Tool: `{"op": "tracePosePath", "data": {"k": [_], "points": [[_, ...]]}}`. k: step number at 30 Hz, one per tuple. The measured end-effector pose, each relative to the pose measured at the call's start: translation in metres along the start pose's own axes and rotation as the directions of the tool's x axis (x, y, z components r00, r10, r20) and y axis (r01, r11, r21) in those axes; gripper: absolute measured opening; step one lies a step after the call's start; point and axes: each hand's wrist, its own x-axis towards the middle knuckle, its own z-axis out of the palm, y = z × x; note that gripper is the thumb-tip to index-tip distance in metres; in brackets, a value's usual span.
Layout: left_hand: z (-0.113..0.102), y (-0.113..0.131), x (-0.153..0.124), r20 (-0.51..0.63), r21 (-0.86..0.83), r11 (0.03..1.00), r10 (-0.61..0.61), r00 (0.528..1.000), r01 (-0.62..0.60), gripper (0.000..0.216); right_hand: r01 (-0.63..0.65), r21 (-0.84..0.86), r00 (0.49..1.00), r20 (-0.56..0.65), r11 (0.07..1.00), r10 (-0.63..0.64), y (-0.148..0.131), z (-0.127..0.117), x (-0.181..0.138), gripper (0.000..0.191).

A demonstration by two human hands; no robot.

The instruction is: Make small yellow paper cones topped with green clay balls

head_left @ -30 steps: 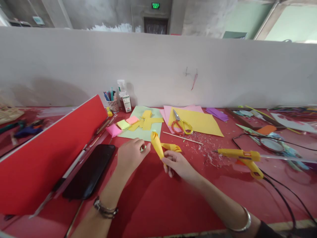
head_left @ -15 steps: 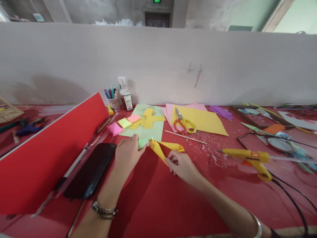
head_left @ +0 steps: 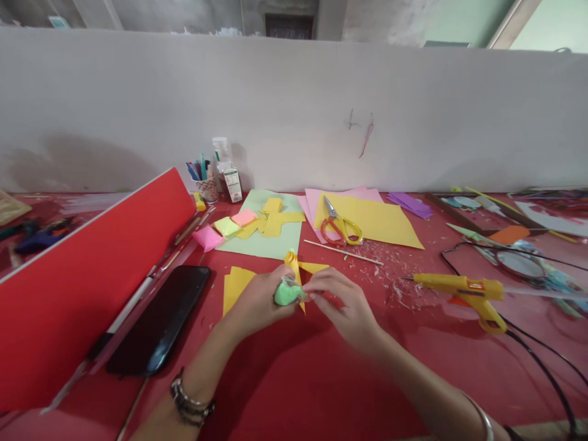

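Observation:
A light green bag of modelling clay (head_left: 288, 293), with crumpled clear plastic at its top, sits in the closed fingers of my left hand (head_left: 261, 301). From the right, my right hand (head_left: 345, 301) pinches the bag's edge between thumb and fingertips. Just behind lies a folded yellow paper shape (head_left: 292, 262); my hands hide part of it. More yellow paper (head_left: 236, 283) shows beyond my left wrist. Small pink (head_left: 208, 237), yellow (head_left: 226, 226) and peach (head_left: 244, 217) bags rest farther back, on a pale green sheet (head_left: 257, 244).
Scissors (head_left: 341, 228) lie on yellow and pink sheets, with a thin stick (head_left: 343, 252) before them. At right is a glue gun (head_left: 459, 285) with a cable, beside scattered scraps. A phone (head_left: 160, 321) and a leaning red board (head_left: 92, 288) stand on the left.
My left hand has shifted right and turned, bringing the green bag round in front of the yellow paper. My right hand has left the paper's point and now grips the bag's edge.

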Motion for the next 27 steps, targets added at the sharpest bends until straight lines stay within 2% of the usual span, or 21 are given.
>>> {"op": "tracePosePath", "data": {"k": [5, 10, 18, 21, 24, 27], "points": [[-0.001, 0.002, -0.002, 0.086, -0.058, 0.998, -0.021, 0.996, 0.026, 0.014, -0.014, 0.078, 0.999, 0.050, 0.997, 0.010, 0.002, 0.002, -0.001, 0.018], [0.000, 0.000, -0.002, 0.116, 0.011, 0.999, -0.053, 0.992, 0.052, 0.014, 0.017, 0.091, 0.997, 0.067, 0.996, -0.023, 0.002, 0.003, -0.001, 0.017], [0.002, -0.004, -0.002, 0.150, 0.049, 0.995, -0.089, 0.985, 0.082, 0.012, -0.155, 0.080, 0.985, 0.086, 0.985, 0.148, -0.001, 0.006, -0.002, 0.016], [0.003, -0.004, -0.002, 0.144, 0.053, 0.994, -0.102, 0.984, 0.095, 0.012, -0.173, 0.092, 0.981, 0.099, 0.981, 0.164, 0.002, 0.007, -0.002, 0.018], [0.002, -0.003, -0.002, 0.161, 0.054, 0.990, -0.135, 0.978, 0.128, 0.012, -0.142, 0.131, 0.978, 0.173, 0.981, 0.118, 0.006, 0.006, -0.002, 0.025], [0.001, -0.002, -0.001, 0.206, 0.078, 0.987, -0.157, 0.966, 0.144, 0.013, -0.144, 0.149, 0.945, 0.315, 0.978, 0.091, 0.009, 0.003, 0.000, 0.027]]}}
